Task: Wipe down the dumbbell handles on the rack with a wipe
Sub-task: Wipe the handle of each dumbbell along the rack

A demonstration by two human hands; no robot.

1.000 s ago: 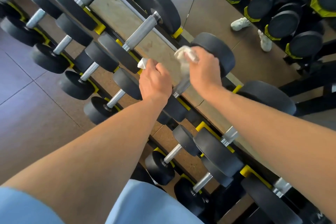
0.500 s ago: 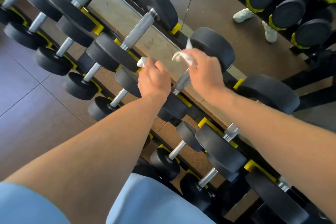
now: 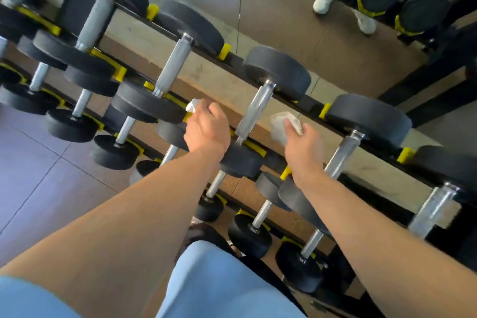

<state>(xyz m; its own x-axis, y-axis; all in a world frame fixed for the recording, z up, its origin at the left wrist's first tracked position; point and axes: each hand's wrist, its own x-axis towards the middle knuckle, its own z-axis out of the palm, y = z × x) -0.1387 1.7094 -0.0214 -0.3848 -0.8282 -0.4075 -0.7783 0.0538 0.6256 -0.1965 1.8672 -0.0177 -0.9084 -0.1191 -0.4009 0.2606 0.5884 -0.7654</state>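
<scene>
Between two neighbouring dumbbell handles on the top rail, the right hand [image 3: 302, 147] pinches a crumpled wipe [image 3: 282, 124] in open air, having lifted off the handle [image 3: 254, 112] it gripped earlier. That handle runs diagonally, near-left to far-right. The left hand [image 3: 206, 129] clenches a second wipe [image 3: 192, 106] beside a weight plate [image 3: 147, 106].

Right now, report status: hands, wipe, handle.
Left hand grips a small wipe. Right hand grips a larger wipe, off the handle between the hands. Nothing in the way.
</scene>
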